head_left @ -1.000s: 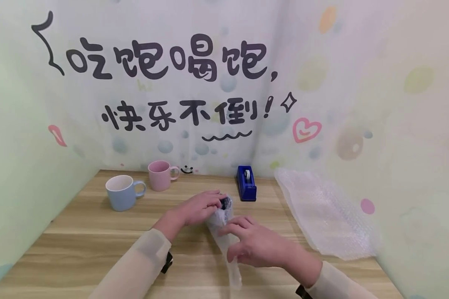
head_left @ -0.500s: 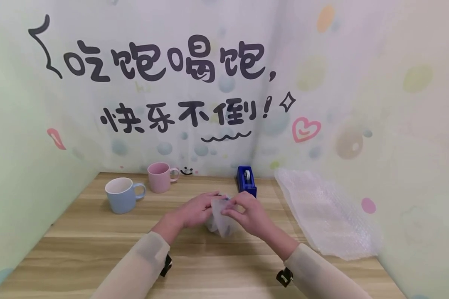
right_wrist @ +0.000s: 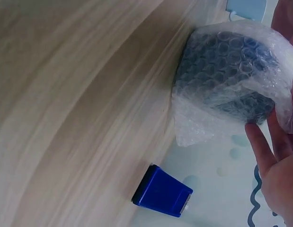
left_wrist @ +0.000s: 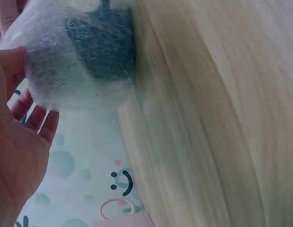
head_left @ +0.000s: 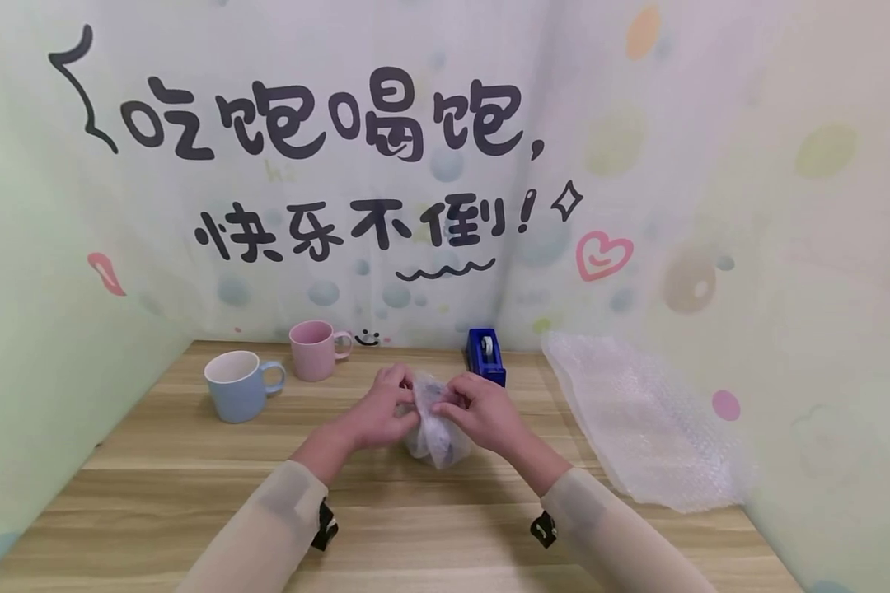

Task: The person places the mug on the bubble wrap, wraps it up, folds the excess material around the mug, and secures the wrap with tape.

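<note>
A dark blue, cup-sized object shows through the bubble wrap around it, standing on the wooden table in the middle. From the left, my left hand pinches the upper edge of the wrap, thumb on the near side. My right hand pinches the same gathered top from the other side. In the right wrist view, fingertips press against the side of the wrapped bundle, and a loose flap of wrap hangs off it. The object's exact kind is blurred by the bubbles.
A light blue mug and a pink mug stand at the back left. Behind my right hand sits a blue tape dispenser. A flat sheet of bubble wrap lies along the right. A printed wall closes off the back.
The long strip of wrap that lay toward the front is now folded up over the bundle. My right hand has moved up and back to its top; my left hand now pinches there too.
</note>
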A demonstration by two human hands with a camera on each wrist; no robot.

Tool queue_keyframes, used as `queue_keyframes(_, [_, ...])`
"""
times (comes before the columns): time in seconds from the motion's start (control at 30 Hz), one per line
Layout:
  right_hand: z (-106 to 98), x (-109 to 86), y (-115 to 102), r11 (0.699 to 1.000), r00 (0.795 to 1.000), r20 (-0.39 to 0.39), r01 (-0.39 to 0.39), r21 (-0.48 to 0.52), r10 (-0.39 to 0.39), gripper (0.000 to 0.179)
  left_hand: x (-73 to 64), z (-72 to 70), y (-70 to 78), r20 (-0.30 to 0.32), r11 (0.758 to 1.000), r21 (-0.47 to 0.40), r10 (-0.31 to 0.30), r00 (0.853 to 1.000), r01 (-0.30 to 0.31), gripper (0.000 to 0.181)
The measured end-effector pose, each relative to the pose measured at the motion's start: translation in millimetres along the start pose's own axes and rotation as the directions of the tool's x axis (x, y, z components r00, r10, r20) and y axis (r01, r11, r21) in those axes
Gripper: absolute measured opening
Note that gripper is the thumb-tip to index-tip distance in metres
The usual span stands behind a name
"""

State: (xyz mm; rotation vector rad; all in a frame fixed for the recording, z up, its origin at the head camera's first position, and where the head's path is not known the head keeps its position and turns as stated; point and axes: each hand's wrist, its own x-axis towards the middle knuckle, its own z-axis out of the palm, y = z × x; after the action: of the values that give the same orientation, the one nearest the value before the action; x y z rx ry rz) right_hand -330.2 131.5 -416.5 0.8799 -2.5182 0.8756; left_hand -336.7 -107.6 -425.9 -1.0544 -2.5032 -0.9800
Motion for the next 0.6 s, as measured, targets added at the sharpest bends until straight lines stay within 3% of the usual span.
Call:
queue_keyframes(0.07, [1.7, 1.5, -0.6, 1.0, 1.0, -0.001, -0.013, -0.012, 0.013, 0.021, -1.4, -2.7, -0.5, -0.003, 0.999, -0.032, -0.042, 0.999, 0.042, 0.003])
queue_keyframes(0.13, [2.2, 2.9, -2.1, 0.999, 0.999, 0.006, -0.031, -0.018, 0.031, 0.021, -3.4, -6.6, 0.0, 0.007, 0.987, -0.113, -0.115, 0.993, 0.115, 0.009])
queue_keyframes(0.23, [2.0, 4.1, -3.6, 0.999, 0.999, 0.019, -0.051, -0.02, 0.051, 0.021, -5.9, -11.9, 2.5, 0.027, 0.946, -0.238, -0.221, 0.975, 0.221, 0.017])
queue_keyframes(0.3, [2.0, 4.9, -4.7, 0.998, 0.998, 0.027, -0.063, -0.023, 0.064, 0.02, -5.6, -13.4, 5.3, 0.028, 0.925, -0.275, -0.265, 0.964, 0.263, 0.024])
queue_keyframes(0.47, [3.1, 1.6, -7.0, 0.997, 0.998, 0.014, -0.065, -0.032, 0.065, 0.022, 0.6, -8.5, 7.6, -0.009, 0.934, -0.207, -0.299, 0.954, 0.291, 0.042])
queue_keyframes(0.6, [-0.5, -5.8, -5.3, 0.989, 0.993, -0.083, 0.077, -0.127, -0.088, 0.04, 4.7, -5.9, 8.2, -0.014, 0.93, -0.175, -0.331, 0.944, 0.324, 0.048])
